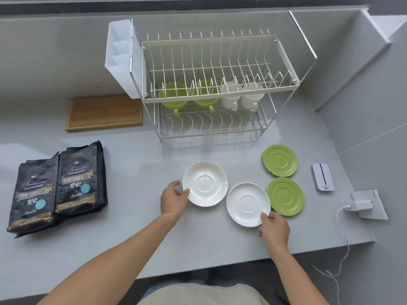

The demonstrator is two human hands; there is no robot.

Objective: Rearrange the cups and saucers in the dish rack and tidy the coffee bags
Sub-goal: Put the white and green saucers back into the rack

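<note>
Two white saucers lie on the grey counter in front of the dish rack [295, 84]. My left hand [174, 200] grips the left rim of the farther white saucer [206, 183]. My right hand [273, 227] grips the near right rim of the closer white saucer [247, 203]. To their right lie two green saucers [280, 160] [285, 196]. On the rack's lower tier stand two green cups [174, 95] [206, 94] and two white cups [230, 94] [252, 96]. Black coffee bags [33, 192] [80, 177] lie in two stacks at the left.
A wooden tray [105, 112] sits left of the rack, and a white cutlery holder [120, 60] hangs on the rack's left side. A small white device [322, 177] and a wall charger [361, 204] with a cable lie at the right, near the counter's edge.
</note>
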